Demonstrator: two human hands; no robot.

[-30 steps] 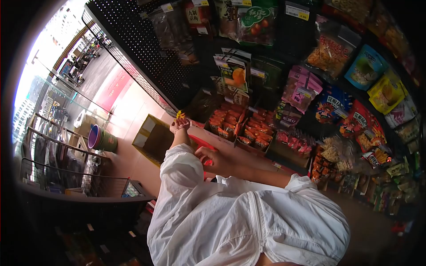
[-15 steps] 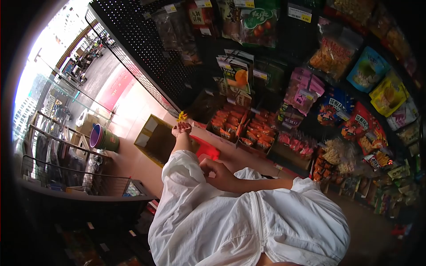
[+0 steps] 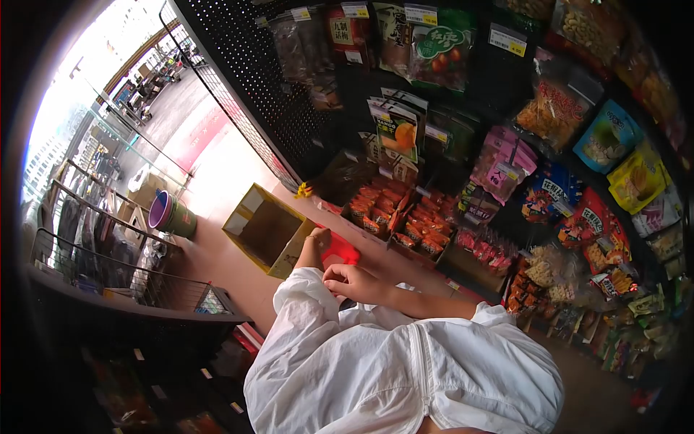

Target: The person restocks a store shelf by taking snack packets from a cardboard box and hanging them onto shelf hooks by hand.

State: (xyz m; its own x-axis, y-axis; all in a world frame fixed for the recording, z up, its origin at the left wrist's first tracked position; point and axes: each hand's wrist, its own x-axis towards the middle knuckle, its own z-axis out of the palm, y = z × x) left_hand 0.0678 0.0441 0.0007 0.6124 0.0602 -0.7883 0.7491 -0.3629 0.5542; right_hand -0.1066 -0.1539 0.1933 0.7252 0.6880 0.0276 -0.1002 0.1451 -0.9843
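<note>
My left hand (image 3: 318,235) is beside the yellow-edged open box (image 3: 249,226) and next to a red object (image 3: 341,249) on the floor. Its fingers are too small and hidden to read. A small yellow item (image 3: 303,190) sits beyond it at the foot of the shelf, apart from the hand. My right hand (image 3: 356,283) is close to the rolled white cuff of my left sleeve (image 3: 303,286), its fingers curled; what they hold, if anything, is hidden.
Trays of orange snack packets (image 3: 377,206) line the low shelf ahead. Hanging snack bags (image 3: 504,165) fill the dark rack on the right. A purple and green bucket (image 3: 172,215) stands at the left, near a wire basket (image 3: 170,286) and the bright doorway.
My left hand has drawn back from the yellow item toward my body. My right hand's fingers have curled in closer to the left cuff. The view has shifted slightly.
</note>
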